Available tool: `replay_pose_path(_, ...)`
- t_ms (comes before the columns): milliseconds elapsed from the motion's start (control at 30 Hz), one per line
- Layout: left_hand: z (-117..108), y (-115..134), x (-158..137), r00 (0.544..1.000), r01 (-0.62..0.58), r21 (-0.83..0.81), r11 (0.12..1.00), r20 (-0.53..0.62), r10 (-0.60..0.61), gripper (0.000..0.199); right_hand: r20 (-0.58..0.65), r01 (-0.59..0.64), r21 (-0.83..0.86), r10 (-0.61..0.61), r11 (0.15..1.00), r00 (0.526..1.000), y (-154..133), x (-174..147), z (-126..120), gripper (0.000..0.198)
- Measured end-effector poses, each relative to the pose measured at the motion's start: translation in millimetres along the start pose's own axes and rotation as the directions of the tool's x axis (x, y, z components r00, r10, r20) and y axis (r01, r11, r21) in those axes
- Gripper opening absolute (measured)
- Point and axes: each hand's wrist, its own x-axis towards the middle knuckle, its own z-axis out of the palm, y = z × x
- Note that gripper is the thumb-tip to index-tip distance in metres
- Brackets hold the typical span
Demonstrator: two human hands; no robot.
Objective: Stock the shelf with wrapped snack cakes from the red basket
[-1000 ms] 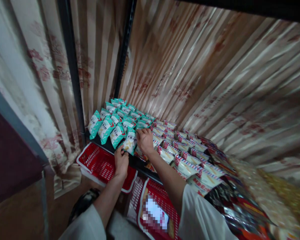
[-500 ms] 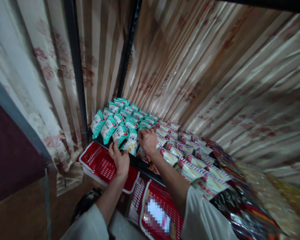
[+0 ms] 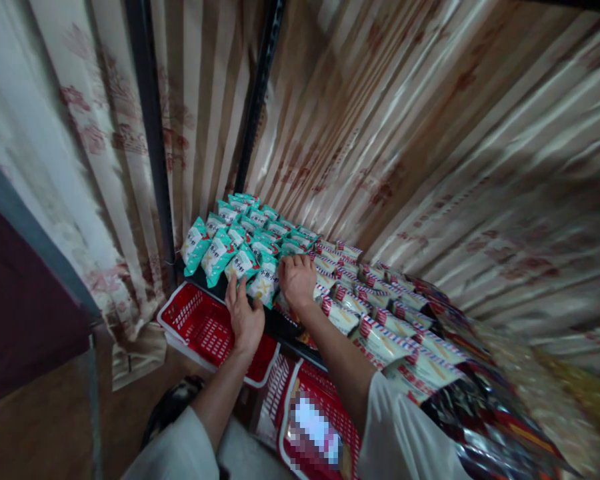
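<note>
Teal and white snack bags (image 3: pixel 220 250) stand in tilted rows on a dark shelf, with dark lettering on their fronts. My left hand (image 3: pixel 245 319) is at the shelf's front edge, its fingers apart. Its fingertips meet the lower part of one front-row bag (image 3: pixel 242 263), and the thumb lies by the bottom of the neighbouring bag (image 3: pixel 264 279). Against that neighbour's right edge is my right hand (image 3: pixel 299 280), closed with curled fingers; the back of the hand hides what they grip, if anything.
Striped-edge white packets (image 3: pixel 380 340) fill the shelf rightward, then dark glossy packs (image 3: pixel 485 413). Below hang a red basket (image 3: pixel 205 327) and a second red basket (image 3: pixel 325 393) holding a blurred phone-like item. Black posts (image 3: pixel 260 93) and patterned curtains (image 3: pixel 340 133) stand behind.
My left hand has shifted slightly right, its fingers straighter. My right hand stays almost in place, with its fingers turned a little more upward. The bags look nearly unchanged.
</note>
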Motion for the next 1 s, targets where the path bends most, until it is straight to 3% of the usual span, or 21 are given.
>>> replay_pose_path(267, 2.6, -0.2, -5.9, 0.992, -0.121, 0.182, 0.976, 0.057, 0.112, 0.051, 0.031, 0.002, -0.004, -0.002, 1.0, 1.0, -0.4, -0.5, -4.8, 0.023)
replay_pose_path(633, 0.7, 4.1, -4.8, 0.985, -0.174, 0.178, 0.969, 0.022, 0.173, 0.071, 0.05, -0.01, 0.012, 0.009, 1.0, 0.999, 2.7, -0.5, -4.9, 0.024)
replay_pose_path(1000, 10.1, -7.1, -3.7, 0.958, -0.285, 0.18, 0.942, 0.052, 0.28, 0.071, 0.037, -0.023, 0.008, 0.023, 1.0, 0.999, 5.5, -2.5, -5.9, 0.024)
